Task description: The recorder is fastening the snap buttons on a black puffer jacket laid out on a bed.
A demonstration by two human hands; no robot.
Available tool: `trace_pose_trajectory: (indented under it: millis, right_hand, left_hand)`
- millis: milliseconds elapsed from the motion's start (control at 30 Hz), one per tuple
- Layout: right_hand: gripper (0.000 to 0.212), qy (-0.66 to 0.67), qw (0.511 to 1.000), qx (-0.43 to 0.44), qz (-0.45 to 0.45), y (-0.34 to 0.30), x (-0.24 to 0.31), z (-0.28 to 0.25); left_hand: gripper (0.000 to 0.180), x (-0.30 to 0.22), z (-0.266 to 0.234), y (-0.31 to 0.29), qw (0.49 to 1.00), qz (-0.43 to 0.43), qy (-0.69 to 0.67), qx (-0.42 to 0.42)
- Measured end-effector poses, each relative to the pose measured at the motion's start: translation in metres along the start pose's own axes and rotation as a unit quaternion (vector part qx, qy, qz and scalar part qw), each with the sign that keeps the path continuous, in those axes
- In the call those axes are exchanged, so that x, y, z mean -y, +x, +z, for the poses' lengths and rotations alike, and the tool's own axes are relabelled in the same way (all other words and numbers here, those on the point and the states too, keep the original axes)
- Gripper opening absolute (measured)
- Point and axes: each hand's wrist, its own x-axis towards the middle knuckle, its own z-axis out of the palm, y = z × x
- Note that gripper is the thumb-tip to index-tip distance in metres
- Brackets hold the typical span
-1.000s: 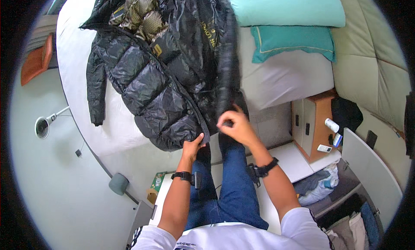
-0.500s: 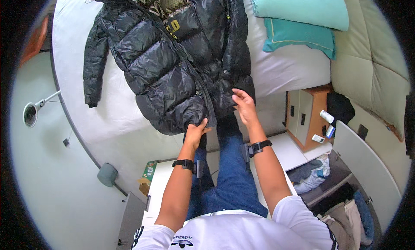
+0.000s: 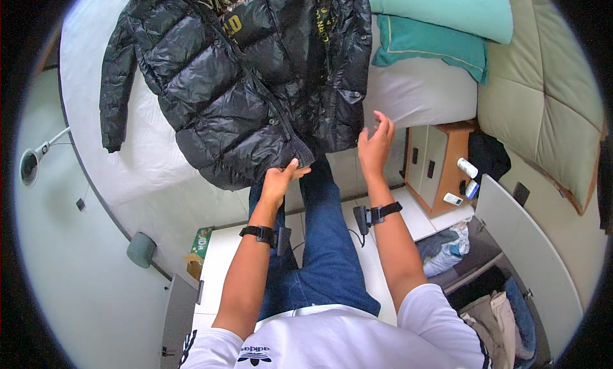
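A black quilted puffer jacket (image 3: pixel 211 101) lies spread and unzipped on the bed (image 3: pixel 140 158), its lower hem hanging over the near edge. My left hand (image 3: pixel 281 180) pinches the bottom corner of the jacket's left front panel, beside the zipper edge. To the right of the hem, my right hand (image 3: pixel 377 142) is raised with its fingers apart, holding nothing and close to the jacket's right side. Yellow lettering marks the dark inner lining. The jacket's left sleeve lies stretched out along the sheet; its top runs out of view.
Teal pillows (image 3: pixel 434 46) are stacked at the far right of the bed, near a beige quilted cover (image 3: pixel 543 94). A wooden nightstand (image 3: pixel 440 171) stands at right, beside an open storage compartment (image 3: pixel 472 279) with folded clothes. A round lamp (image 3: pixel 30 166) is at left.
My right hand has moved off the jacket's right front edge and turned upward. The jacket's right panel is spread wider, showing more lining. My left hand keeps its hold on the hem.
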Motion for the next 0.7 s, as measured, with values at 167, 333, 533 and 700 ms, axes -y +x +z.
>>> trace_pose_trajectory:
  millis: [167, 333, 533, 700]
  right_hand:
    - [0.04, -0.097, 0.941, -0.018, -0.322, 0.004, 0.063, 0.004]
    - [0.044, -0.173, 0.9, 0.094, -0.39, 0.022, 0.084, 0.034]
    - [0.05, -0.267, 0.923, 0.099, -0.258, 0.038, 0.051, 0.064]
    - [0.055, -0.334, 0.899, 0.089, -0.269, 0.048, 0.032, 0.076]
  left_hand:
    - [0.047, 0.004, 0.004, 0.008, 0.999, -0.021, -0.021, -0.025]
    - [0.047, -0.003, 0.014, 0.016, 0.999, -0.027, -0.021, -0.034]
    - [0.048, -0.001, 0.008, 0.016, 0.998, -0.024, -0.062, 0.008]
    - [0.035, -0.003, 0.007, 0.013, 0.984, -0.069, -0.157, -0.046]
